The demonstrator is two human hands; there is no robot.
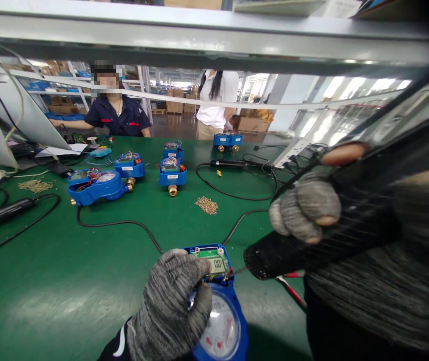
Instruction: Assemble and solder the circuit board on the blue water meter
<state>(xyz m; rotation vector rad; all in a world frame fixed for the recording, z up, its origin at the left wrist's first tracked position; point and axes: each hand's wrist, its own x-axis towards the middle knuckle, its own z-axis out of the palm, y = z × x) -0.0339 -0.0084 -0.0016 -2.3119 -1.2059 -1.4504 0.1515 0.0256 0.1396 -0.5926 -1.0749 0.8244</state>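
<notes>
A blue water meter (237, 306) lies before me at the lower middle, its electronics box open and a digital display (217, 264) lit on the green circuit board. My left hand (174, 301), in a grey knit glove, closes over the meter's left side, fingertips between the display and the round dial. My right hand (304, 205), in a glove with bare fingertips, is wrapped round a thick black electric screwdriver (274, 255). Its nose points down-left toward the board's right edge. Whether the thin bit touches the meter I cannot tell. A red-handled tool (293, 293) lies partly hidden below it.
Blue meters (97, 188) with exposed wiring stand farther back on the green table (86, 271). Small brass screws (206, 205) lie in a pile. Black cables (124, 223) and another screwdriver (3, 215) cross the surface. A shelf beam (214, 30) hangs overhead. Two people stand beyond.
</notes>
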